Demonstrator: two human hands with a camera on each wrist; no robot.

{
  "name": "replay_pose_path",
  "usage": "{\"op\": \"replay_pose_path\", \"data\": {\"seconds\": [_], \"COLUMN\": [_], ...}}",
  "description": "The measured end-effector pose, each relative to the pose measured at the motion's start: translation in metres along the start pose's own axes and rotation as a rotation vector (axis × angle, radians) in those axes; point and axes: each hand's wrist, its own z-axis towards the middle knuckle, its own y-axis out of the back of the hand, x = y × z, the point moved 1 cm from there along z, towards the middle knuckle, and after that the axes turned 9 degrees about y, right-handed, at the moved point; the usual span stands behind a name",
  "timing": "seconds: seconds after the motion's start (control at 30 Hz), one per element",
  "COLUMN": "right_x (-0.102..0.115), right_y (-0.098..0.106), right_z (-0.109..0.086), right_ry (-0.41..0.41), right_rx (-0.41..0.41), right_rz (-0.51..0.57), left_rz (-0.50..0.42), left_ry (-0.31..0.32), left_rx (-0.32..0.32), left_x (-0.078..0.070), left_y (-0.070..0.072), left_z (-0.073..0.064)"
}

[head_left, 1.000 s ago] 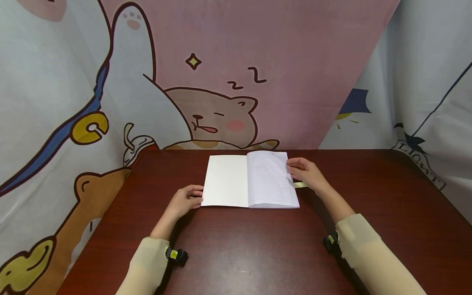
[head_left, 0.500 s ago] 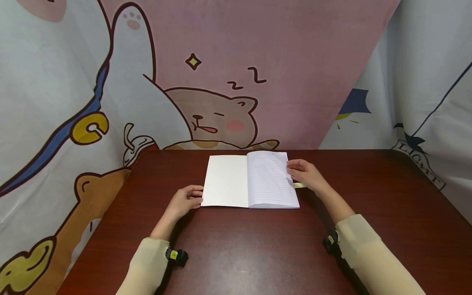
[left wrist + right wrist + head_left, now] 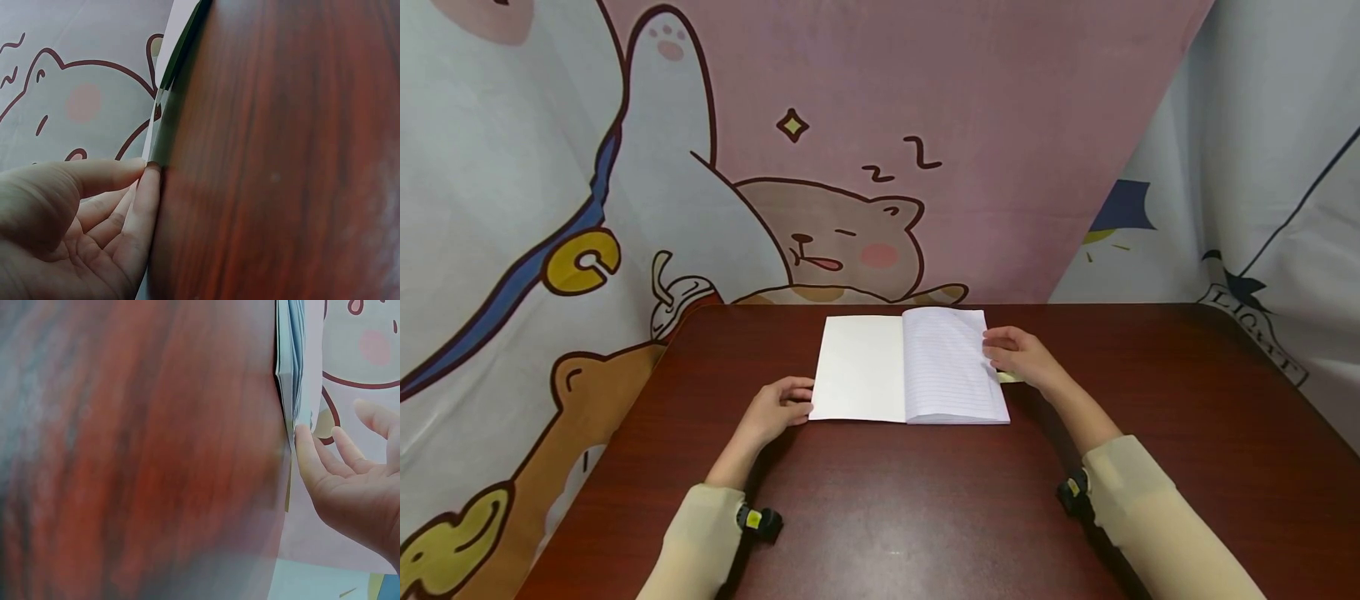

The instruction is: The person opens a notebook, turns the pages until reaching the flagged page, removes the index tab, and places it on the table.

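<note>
Lying opened on one dark red-brown wooden worktop (image 3: 895, 500): one paper notebook (image 3: 901, 367), blank cream left, lined white right. Pinched at left edge in the grip of one left hand (image 3: 771, 410); touched at right edge by one right hand (image 3: 1022, 358), fingers loosely parted. Near that hand, one pale-yellow strip (image 3: 1011, 377).

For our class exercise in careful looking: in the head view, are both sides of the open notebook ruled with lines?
No, the notebook shows ruled lines on its right-hand page, while its left-hand side is plain white.
</note>
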Motion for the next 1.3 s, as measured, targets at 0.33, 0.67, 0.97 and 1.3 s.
{"op": "replay_pose_path", "data": {"seconds": [0.33, 0.67, 0.97, 1.3], "right_x": [-0.0008, 0.0002, -0.0012, 0.0013], "right_y": [-0.0006, -0.0014, 0.0003, 0.0003], "right_z": [0.0024, 0.002, 0.0026, 0.0022], "right_ry": [-0.015, 0.029, 0.079, 0.082], "right_rx": [0.0, -0.019, -0.031, -0.065], "right_rz": [0.006, -0.007, -0.025, -0.038], "left_rz": [0.004, 0.004, 0.005, -0.004], "left_ry": [-0.003, -0.005, -0.009, -0.006], "left_rx": [-0.006, -0.003, -0.004, -0.002], "left_x": [-0.0001, 0.0003, 0.0015, 0.0005], "left_y": [0.0002, 0.0004, 0.0002, 0.0003], "left_z": [-0.0007, -0.0007, -0.0004, -0.0009]}}
